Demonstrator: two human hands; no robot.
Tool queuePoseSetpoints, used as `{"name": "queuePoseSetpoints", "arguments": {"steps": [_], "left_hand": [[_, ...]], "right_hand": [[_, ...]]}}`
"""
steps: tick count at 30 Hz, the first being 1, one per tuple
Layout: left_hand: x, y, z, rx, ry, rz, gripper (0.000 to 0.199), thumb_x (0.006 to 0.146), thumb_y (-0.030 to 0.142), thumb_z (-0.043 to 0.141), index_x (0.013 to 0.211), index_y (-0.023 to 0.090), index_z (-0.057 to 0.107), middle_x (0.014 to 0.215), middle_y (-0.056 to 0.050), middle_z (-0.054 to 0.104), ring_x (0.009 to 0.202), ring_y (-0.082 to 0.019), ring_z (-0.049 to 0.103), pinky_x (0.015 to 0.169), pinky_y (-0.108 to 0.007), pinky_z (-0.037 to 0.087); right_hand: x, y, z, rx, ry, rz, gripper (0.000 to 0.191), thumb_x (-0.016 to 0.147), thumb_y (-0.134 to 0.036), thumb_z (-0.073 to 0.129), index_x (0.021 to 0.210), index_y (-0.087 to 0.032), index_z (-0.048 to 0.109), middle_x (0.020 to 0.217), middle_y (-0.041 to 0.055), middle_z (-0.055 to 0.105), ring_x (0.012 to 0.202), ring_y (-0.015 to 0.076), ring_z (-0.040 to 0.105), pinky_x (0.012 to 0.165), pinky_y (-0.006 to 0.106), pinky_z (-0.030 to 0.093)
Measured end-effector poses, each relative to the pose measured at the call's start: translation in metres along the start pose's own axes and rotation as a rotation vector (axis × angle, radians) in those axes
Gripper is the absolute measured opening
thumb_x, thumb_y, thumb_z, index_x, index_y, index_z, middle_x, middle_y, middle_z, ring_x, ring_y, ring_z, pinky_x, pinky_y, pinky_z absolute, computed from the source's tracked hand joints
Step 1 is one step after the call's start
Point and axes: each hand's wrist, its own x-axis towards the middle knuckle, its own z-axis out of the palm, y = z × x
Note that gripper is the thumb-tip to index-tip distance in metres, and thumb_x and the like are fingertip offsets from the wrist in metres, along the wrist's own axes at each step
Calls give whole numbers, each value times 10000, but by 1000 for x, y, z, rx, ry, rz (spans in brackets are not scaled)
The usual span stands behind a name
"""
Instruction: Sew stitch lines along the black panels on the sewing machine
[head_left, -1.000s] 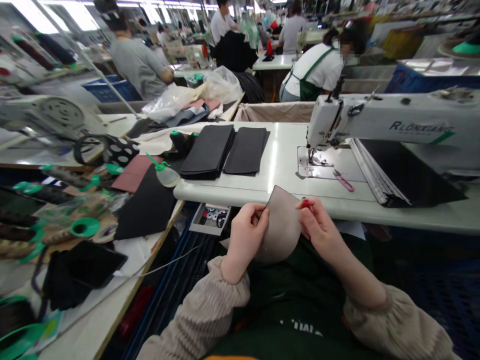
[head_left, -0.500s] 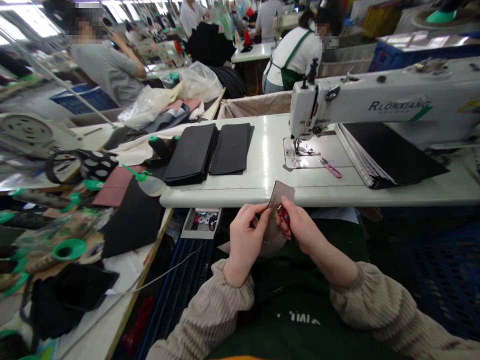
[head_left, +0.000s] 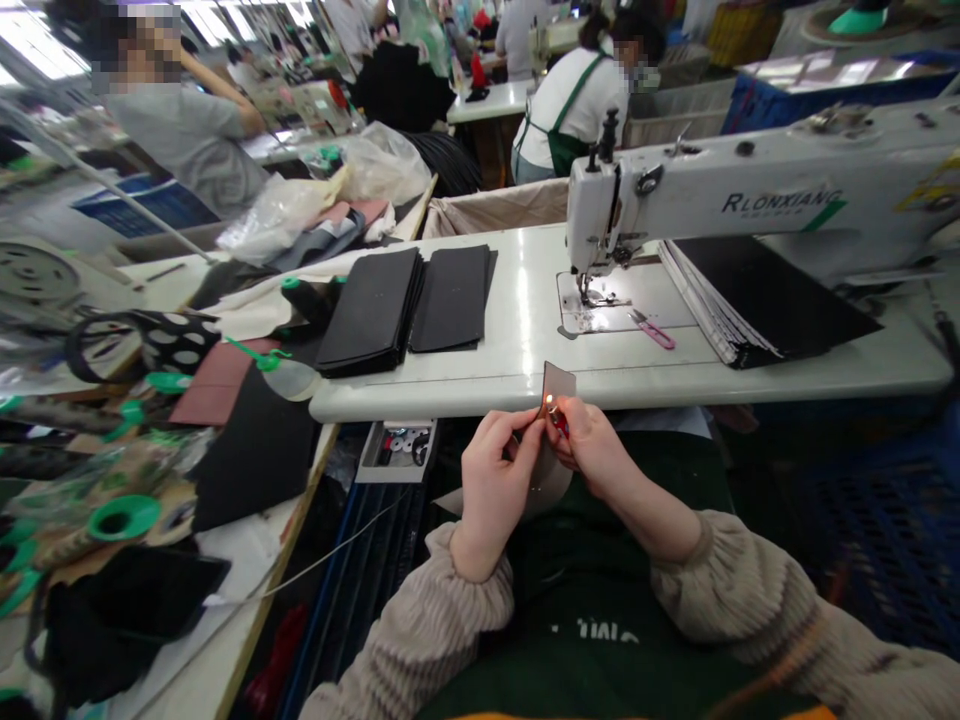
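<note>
My left hand pinches the edge of a thin grey-brown sheet piece in front of the table edge. In my right hand is a red lighter, my fingers wrapped round it. A small flame burns at its top, right by the edge of the piece and close to my left fingertips. The lower part of the piece hangs behind my hands, over my dark green apron.
A sewing machine stands on the white table, with pink thread snips near its needle. Black panel stacks lie left, another black stack right. An open drawer hangs below. Thread spools crowd the left bench.
A flame now shows at the lighter. My right hand has moved slightly left, bringing the lighter up to the edge of the piece. The view has shifted a little.
</note>
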Motion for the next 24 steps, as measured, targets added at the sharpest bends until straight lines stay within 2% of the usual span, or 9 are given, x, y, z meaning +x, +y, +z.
{"name": "queuePoseSetpoints", "arguments": {"steps": [12, 19, 22, 24], "left_hand": [[-1, -1, 0, -1, -11, -19, 157, 930, 261, 611, 1037, 202, 708, 864, -11, 636, 668, -110, 541, 632, -232, 456], [-1, -2, -3, -2, -10, -37, 163, 935, 267, 600, 1037, 207, 712, 872, -11, 635, 678, -110, 537, 646, -233, 452], [-1, -3, -5, -25, -6, -56, 188, 925, 276, 614, 1073, 216, 713, 847, -3, 623, 666, -109, 525, 642, -231, 447], [-1, -4, -7, -55, -13, -76, 213, 923, 287, 617, 1103, 223, 712, 837, -1, 617, 670, -111, 519, 644, -229, 445]], "right_hand": [[1, 2, 0, -41, -26, -31, 515, 906, -550, 410, 514, -217, 412, 391, -75, 270, 356, 58, 167, 370, 236, 114], [-2, -3, 1, -10, -13, 33, 544, 924, -579, 363, 526, -216, 435, 395, -66, 280, 358, 72, 185, 375, 249, 137], [-3, -8, -3, -66, 12, -73, 564, 923, -657, 344, 634, -204, 516, 455, -53, 356, 412, 90, 293, 419, 250, 226], [-3, -12, -6, -184, 52, -174, 480, 869, -651, 509, 695, -203, 527, 529, -52, 416, 483, 95, 351, 470, 244, 284]]}}
